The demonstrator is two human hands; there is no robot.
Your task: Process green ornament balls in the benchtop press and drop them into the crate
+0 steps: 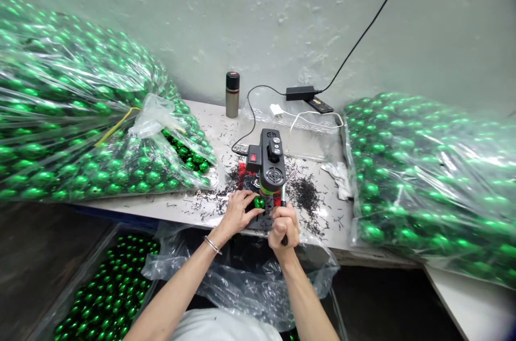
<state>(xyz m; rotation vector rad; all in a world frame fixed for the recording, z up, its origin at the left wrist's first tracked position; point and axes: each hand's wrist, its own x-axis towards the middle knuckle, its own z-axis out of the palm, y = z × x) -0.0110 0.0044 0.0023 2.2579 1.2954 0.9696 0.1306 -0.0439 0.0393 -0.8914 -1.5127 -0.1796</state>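
Note:
A small black bench drill press with a red switch stands at the middle of the table. Under its head sits a shiny green ball, like a Christmas bauble. My left hand has thumb and fingers closed around the ball from the left, holding it on the machine's base. My right hand is wrapped round the black-gripped lever at the machine's right side. The tool tip above the ball is hidden by the head.
Big clear bags of green balls fill the left and right. Black shavings lie around the machine. Behind stand a flask and a power adapter with cables. A container of green balls is below left; plastic sheeting hangs at the front edge.

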